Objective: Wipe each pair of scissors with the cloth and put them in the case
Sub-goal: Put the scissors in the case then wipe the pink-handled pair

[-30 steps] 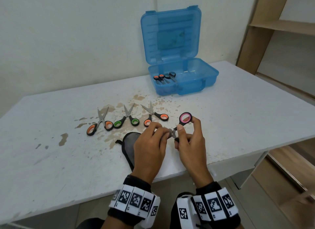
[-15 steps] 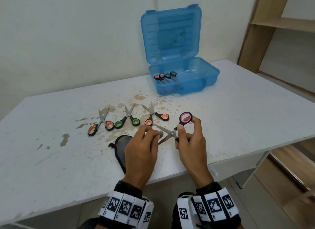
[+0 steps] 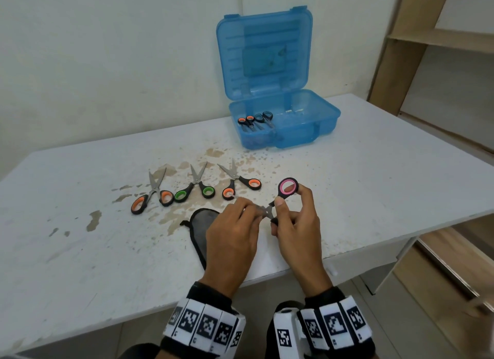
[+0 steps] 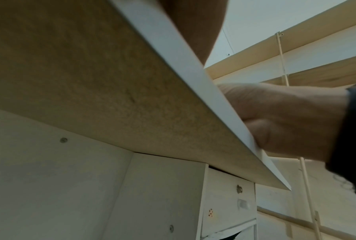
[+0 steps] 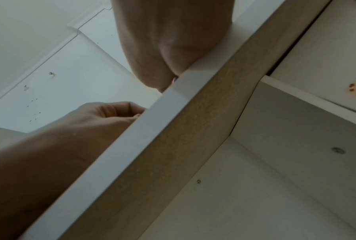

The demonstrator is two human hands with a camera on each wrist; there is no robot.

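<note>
My right hand [image 3: 290, 196] holds the pink-handled scissors [image 3: 280, 188] up over the table's front edge, thumb and forefinger pinching one ring. My left hand [image 3: 248, 208] has its fingers curled round the blades close to the pivot, hiding them. A dark cloth [image 3: 200, 225] lies on the table under the left hand; I cannot tell whether any of it is between the fingers. Three more scissors lie in a row: orange [image 3: 152, 195], green [image 3: 195, 190], orange [image 3: 240, 183]. The open blue case [image 3: 307, 134] at the back holds two pairs [image 3: 254, 120]. The wrist views show only palms and the table's underside.
The white table [image 3: 374, 184] is stained brown around the row of scissors. The case's lid [image 3: 264, 51] stands upright against the wall. A wooden shelf unit [image 3: 427, 37] rises at the right. Both wrists hang just past the table's front edge [image 4: 193, 73].
Half a second ago my left hand had slid out along the spread blades toward their tips; now it is back near the pivot, covering them. The right hand has barely moved.
</note>
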